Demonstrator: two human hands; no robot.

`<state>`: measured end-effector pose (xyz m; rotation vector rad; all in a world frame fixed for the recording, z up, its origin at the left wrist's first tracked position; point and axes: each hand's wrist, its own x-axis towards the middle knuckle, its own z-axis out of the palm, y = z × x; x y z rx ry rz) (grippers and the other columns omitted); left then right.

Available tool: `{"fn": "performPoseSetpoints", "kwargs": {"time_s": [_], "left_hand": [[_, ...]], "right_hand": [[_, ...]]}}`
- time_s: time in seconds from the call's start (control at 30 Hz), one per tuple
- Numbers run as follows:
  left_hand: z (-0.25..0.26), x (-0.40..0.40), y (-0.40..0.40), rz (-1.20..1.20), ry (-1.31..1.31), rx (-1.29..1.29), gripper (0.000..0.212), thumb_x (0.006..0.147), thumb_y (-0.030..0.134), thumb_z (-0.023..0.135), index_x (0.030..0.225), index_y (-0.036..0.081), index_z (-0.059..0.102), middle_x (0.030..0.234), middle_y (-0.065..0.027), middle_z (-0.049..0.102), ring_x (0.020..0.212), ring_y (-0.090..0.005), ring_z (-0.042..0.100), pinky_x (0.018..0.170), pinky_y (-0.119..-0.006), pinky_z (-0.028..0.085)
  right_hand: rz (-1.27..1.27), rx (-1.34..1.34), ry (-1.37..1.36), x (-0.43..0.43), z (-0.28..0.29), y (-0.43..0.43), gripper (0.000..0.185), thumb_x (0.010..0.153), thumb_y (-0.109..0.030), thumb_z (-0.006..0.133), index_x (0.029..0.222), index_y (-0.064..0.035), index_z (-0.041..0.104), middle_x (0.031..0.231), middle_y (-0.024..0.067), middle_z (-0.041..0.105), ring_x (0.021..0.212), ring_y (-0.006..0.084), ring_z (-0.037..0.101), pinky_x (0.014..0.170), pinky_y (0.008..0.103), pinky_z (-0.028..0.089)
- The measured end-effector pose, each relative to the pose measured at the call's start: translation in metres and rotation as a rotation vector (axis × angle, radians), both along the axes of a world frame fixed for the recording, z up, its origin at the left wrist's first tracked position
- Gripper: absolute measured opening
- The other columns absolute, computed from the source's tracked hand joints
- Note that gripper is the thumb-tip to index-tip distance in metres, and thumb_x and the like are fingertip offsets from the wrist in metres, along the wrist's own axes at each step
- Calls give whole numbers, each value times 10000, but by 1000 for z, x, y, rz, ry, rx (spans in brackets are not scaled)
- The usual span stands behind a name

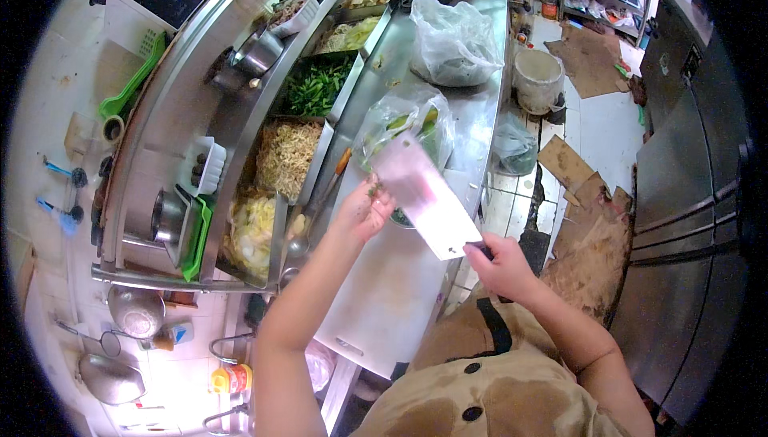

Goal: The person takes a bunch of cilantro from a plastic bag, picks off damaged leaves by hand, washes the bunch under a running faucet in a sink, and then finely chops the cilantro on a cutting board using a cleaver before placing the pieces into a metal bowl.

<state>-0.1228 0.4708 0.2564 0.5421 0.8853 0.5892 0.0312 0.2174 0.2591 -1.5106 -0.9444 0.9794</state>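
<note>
My right hand (pixel 503 266) grips the dark handle of a broad cleaver (pixel 423 197), whose shiny blade is held up above the counter. Beside the blade's left edge is my left hand (pixel 365 210), fingers curled, with bits of chopped green herb on them. Whether it pinches anything cannot be made out. Below the blade, a container of chopped greens (pixel 401 216) is mostly hidden by the cleaver. A white cutting board (pixel 384 293) lies under my forearms. Just beyond the blade sits a clear plastic bag (pixel 429 107) with green vegetables inside.
Steel trays of shredded food (pixel 291 152), cut greens (pixel 318 86) and pale sliced vegetables (pixel 252 236) line the left. Farther along the steel counter stands a filled plastic bag (pixel 456 44). A bucket (pixel 538 80) and cardboard (pixel 585 221) are on the floor at right, beside steel cabinets (pixel 678 209).
</note>
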Motion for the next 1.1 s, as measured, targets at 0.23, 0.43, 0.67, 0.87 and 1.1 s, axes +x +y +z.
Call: {"fn": "performPoseSetpoints", "kwargs": {"time_s": [0.23, 0.43, 0.67, 0.87, 1.1], "left_hand": [[31, 31, -32, -311, -435, -212, 371, 975, 257, 396, 1200, -1, 539, 1213, -173, 590, 1179, -269, 545, 1025, -462, 424], [24, 25, -33, -233, -294, -278, 349, 1005, 249, 364, 1230, 33, 523, 1238, -127, 586, 1196, -267, 525, 1029, -430, 407], [5, 0, -11, -221, -85, -221, 424, 1010, 386, 364, 1263, 64, 475, 1257, -97, 547, 1202, -252, 508, 992, -406, 411], [30, 7, -21, -422, 113, 8, 910, 900, 709, 201, 1427, -30, 265, 1501, -188, 263, 1398, -300, 240, 1147, -419, 162], [37, 3, -20, -601, 312, 148, 1140, 784, 845, 55, 1470, -64, 111, 1553, -218, 109, 1456, -308, 63, 1172, -409, 8]], "right_hand": [[137, 14, -86, 13, -7, -6, 238, 885, -204, 619, 870, 34, 627, 587, 108, 540, 528, 121, 475, 501, 306, 402], [-2, -95, -92, 23, -9, 6, 264, 891, -218, 606, 906, 44, 637, 587, 85, 559, 524, 101, 499, 494, 289, 414], [-46, -111, -48, 22, -9, 4, 265, 906, -221, 595, 891, 41, 624, 555, 21, 522, 455, 81, 494, 406, 267, 395], [75, -248, 285, 18, 1, 6, 273, 890, -227, 571, 894, 44, 605, 569, 43, 526, 428, 130, 502, 389, 300, 413], [-17, -264, 182, 23, 3, 8, 219, 923, -183, 548, 890, 29, 590, 581, 7, 503, 419, 97, 477, 387, 270, 397]]}}
